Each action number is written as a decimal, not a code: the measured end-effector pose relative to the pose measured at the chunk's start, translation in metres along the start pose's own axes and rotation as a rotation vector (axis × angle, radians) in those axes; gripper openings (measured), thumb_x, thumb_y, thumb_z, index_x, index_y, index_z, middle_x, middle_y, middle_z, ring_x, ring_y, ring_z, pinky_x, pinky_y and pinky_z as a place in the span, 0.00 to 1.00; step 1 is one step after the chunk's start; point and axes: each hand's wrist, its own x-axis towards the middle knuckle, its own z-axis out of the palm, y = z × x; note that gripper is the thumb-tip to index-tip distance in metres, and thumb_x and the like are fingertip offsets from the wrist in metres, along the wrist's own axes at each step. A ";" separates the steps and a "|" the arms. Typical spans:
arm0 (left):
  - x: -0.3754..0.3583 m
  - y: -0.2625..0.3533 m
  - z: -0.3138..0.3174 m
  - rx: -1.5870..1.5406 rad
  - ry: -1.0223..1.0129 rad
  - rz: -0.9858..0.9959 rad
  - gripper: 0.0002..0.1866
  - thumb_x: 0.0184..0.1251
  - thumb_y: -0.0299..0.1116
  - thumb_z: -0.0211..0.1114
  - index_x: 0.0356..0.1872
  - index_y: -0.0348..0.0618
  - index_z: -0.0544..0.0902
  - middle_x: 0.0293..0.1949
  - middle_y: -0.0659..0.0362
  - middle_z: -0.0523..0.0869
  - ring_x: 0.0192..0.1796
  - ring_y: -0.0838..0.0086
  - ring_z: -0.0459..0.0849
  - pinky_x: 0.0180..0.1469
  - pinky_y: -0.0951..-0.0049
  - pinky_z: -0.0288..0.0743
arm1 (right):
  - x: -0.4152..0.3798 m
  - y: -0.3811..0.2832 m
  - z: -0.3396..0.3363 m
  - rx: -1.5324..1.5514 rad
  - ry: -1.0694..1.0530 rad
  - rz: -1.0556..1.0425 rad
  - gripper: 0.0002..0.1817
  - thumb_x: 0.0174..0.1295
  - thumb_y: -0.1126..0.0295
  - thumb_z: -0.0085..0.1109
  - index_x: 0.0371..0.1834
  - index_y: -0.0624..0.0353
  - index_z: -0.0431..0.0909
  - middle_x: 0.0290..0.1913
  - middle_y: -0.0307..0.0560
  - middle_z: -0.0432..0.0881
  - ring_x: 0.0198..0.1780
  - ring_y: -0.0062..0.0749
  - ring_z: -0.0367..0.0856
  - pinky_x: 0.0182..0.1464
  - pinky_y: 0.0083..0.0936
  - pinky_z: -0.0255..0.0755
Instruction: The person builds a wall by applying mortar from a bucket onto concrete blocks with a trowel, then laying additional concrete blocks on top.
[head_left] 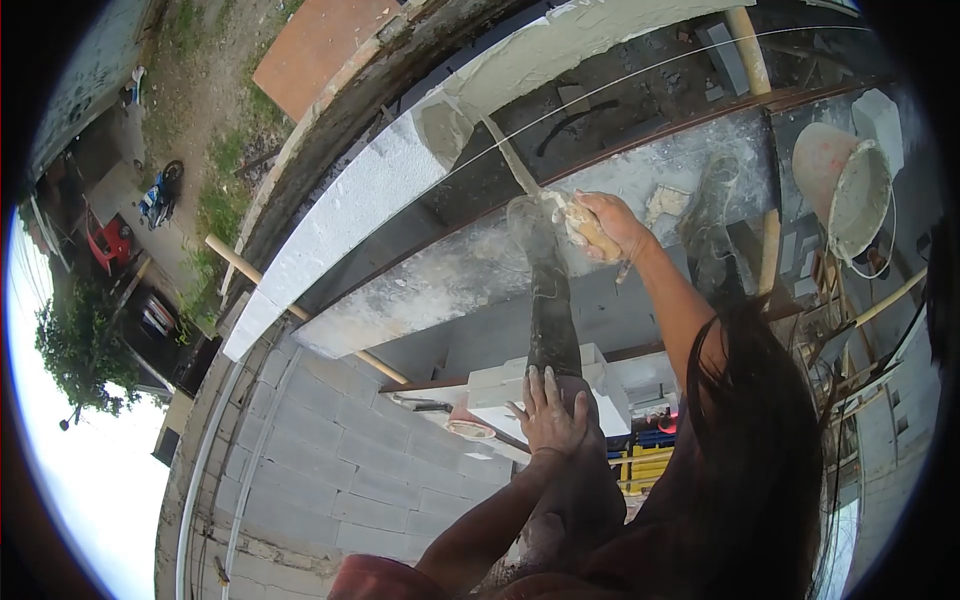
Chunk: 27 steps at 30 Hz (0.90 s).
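My right hand (pixel 612 228) is closed around a mortar-smeared trowel (pixel 575 222). Its long narrow edge reaches up and left to the top of the block wall, beside a patch of wet grey mortar (pixel 443 128). Pale blocks (pixel 350 210) form the wall's top course, and a smooth mortar layer (pixel 570 48) coats the stretch farther right. My left hand (pixel 553 415) lies with fingers spread on my knee and holds nothing. A taut white string (pixel 600 92) crosses in front of the wall.
My boots stand on a dusty scaffold plank (pixel 420 275). A mortar-crusted bucket (pixel 858 195) hangs or stands at right. Loose white blocks (pixel 500 395) sit below my knee, near bamboo poles (pixel 768 250). Beyond the wall, a motorcycle (pixel 160 195) stands on the ground far below.
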 end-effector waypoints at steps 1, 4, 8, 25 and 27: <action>0.001 0.001 0.000 -0.005 0.009 0.006 0.45 0.73 0.63 0.55 0.82 0.42 0.59 0.84 0.45 0.54 0.86 0.46 0.47 0.79 0.26 0.34 | 0.014 -0.008 0.006 0.001 -0.002 0.002 0.26 0.82 0.49 0.43 0.46 0.64 0.80 0.21 0.46 0.76 0.12 0.29 0.70 0.14 0.27 0.64; 0.000 0.001 0.000 -0.002 0.016 0.002 0.45 0.73 0.63 0.55 0.82 0.42 0.59 0.83 0.45 0.55 0.86 0.46 0.47 0.79 0.26 0.33 | 0.046 -0.022 0.029 0.132 -0.161 0.031 0.26 0.83 0.49 0.42 0.47 0.63 0.79 0.21 0.46 0.76 0.12 0.29 0.69 0.14 0.27 0.64; 0.003 0.002 0.001 0.007 0.013 0.004 0.45 0.73 0.63 0.55 0.82 0.43 0.59 0.83 0.45 0.55 0.86 0.46 0.48 0.79 0.26 0.33 | 0.024 -0.020 0.043 0.100 -0.352 -0.040 0.26 0.83 0.49 0.43 0.49 0.64 0.79 0.22 0.47 0.77 0.13 0.29 0.70 0.15 0.27 0.64; 0.000 0.004 -0.003 -0.002 0.016 -0.007 0.45 0.74 0.63 0.53 0.82 0.41 0.60 0.83 0.45 0.56 0.86 0.50 0.47 0.80 0.27 0.33 | 0.081 -0.050 0.029 -0.225 -0.102 -0.043 0.25 0.83 0.49 0.43 0.45 0.61 0.78 0.22 0.45 0.76 0.15 0.28 0.72 0.17 0.28 0.67; -0.001 0.004 -0.005 0.004 0.009 -0.005 0.45 0.74 0.63 0.53 0.82 0.42 0.60 0.83 0.45 0.56 0.86 0.50 0.47 0.80 0.27 0.33 | 0.065 -0.048 0.035 -0.183 -0.111 0.016 0.26 0.83 0.48 0.42 0.45 0.61 0.79 0.21 0.45 0.76 0.14 0.29 0.72 0.16 0.29 0.66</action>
